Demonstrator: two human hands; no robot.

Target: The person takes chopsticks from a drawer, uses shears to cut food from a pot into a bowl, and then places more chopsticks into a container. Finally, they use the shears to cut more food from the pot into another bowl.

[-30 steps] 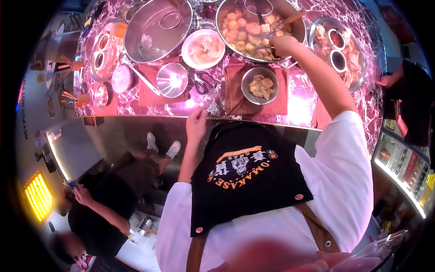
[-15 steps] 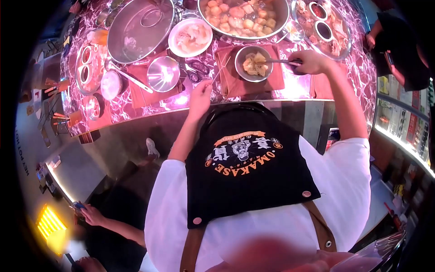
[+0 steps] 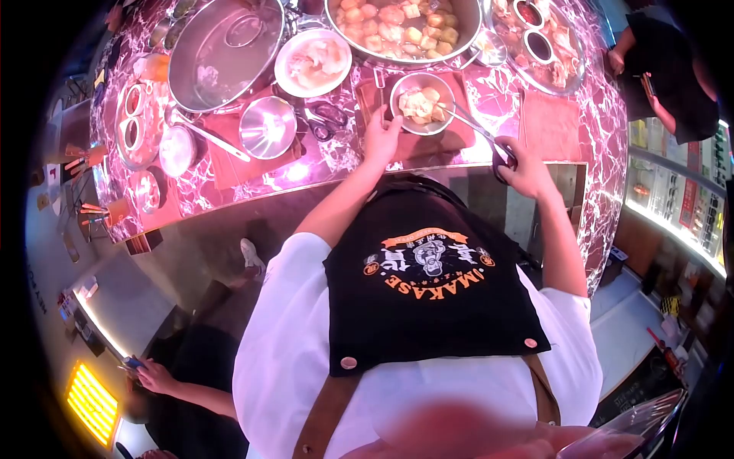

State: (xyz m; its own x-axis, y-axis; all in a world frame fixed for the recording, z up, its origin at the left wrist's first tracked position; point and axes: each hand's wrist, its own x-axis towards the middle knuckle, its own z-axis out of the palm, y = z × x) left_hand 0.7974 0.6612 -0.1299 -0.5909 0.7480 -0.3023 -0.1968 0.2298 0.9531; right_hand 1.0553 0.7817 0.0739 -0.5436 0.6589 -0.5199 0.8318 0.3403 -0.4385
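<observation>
My right hand (image 3: pixel 522 170) is closed round the dark handles of a pair of scissors (image 3: pixel 483 133), whose blades reach left over the rim of a small metal bowl (image 3: pixel 398 86). Pale yellowish cut pieces of food (image 3: pixel 422 105) lie in this bowl near the blade tips. At the bowl's near left side is my left hand (image 3: pixel 381 136), its thumb and fingers at the rim, steadying it. A brown cloth mat (image 3: pixel 456 140) lies under the bowl.
Behind the bowl stands a large pot (image 3: pixel 472 47) of food chunks in broth. A white bowl (image 3: pixel 283 73), an empty metal bowl (image 3: pixel 267 128), a second pot (image 3: pixel 177 76) and dark-handled scissors (image 3: pixel 327 121) are to the left. A person (image 3: pixel 673 76) stands at the right.
My left hand has moved right to the bowl's rim; the thin stick it held no longer shows. My right hand has come down and nearer, the scissors now slanting into the bowl.
</observation>
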